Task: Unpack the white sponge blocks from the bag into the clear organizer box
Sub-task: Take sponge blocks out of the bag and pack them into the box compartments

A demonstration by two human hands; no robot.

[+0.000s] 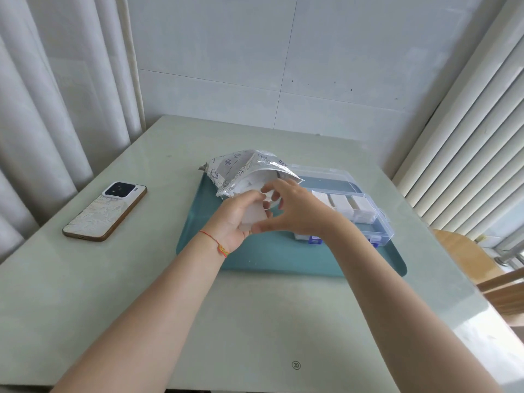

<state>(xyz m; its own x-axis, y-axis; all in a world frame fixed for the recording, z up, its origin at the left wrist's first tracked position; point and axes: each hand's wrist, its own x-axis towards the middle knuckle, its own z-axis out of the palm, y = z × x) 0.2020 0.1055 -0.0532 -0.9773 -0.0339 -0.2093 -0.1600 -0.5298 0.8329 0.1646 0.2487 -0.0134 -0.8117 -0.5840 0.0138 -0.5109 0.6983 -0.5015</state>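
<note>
1. The sponge block point(253, 215) sat in the left hand point(231, 222), fingers curled round it; the right hand point(295, 209) pinched its top edge.
2. Looked light and squishy, so gripping the flat sides gently seemed best.
3. The bag point(241, 173) lay just beyond both hands, the organizer box point(365, 211) right of them.

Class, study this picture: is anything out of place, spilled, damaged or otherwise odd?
Nothing is spilled or damaged. One thing is unrelated to the unpacking: a phone lies on the table, left of the tray.
</note>
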